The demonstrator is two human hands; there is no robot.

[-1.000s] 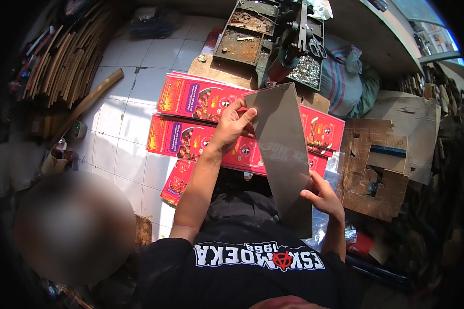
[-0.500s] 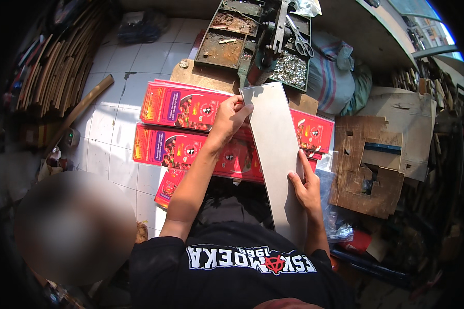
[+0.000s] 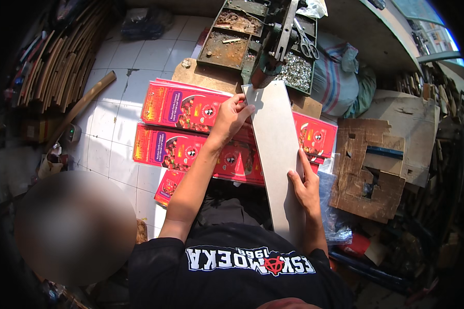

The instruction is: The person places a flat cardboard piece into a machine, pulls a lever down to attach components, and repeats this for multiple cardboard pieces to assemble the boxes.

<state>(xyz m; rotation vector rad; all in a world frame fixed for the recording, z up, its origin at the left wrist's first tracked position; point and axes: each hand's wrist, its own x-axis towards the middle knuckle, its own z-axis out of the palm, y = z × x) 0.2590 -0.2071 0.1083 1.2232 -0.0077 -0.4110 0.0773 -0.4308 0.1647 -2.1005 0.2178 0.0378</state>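
Note:
A long pale grey cardboard panel [image 3: 278,149] slants away from my body, its far end narrower and touching the foot of a dark green hand press [image 3: 267,72]. My left hand [image 3: 232,117] pinches the panel's left edge near that far end, thumb on top. Along the right edge, lower down, my right hand [image 3: 307,188] grips the panel with its thumb on the face and a finger stretched along the side. Under the panel and my left arm lie stacks of red printed cardboard sheets [image 3: 157,144].
Behind the press a metal tray [image 3: 224,49] holds small parts, shiny metal bits [image 3: 296,71] and scissors [image 3: 307,44]. A wooden board [image 3: 191,77] lies beneath. Brown cut cardboard [image 3: 353,175] is at right; stacked boards [image 3: 51,67] and a cardboard tube [image 3: 87,100] at left.
The panel's far end has come closer beneath the press head, whose shadow now falls on it. Both hands keep their hold; the whole view has shifted slightly.

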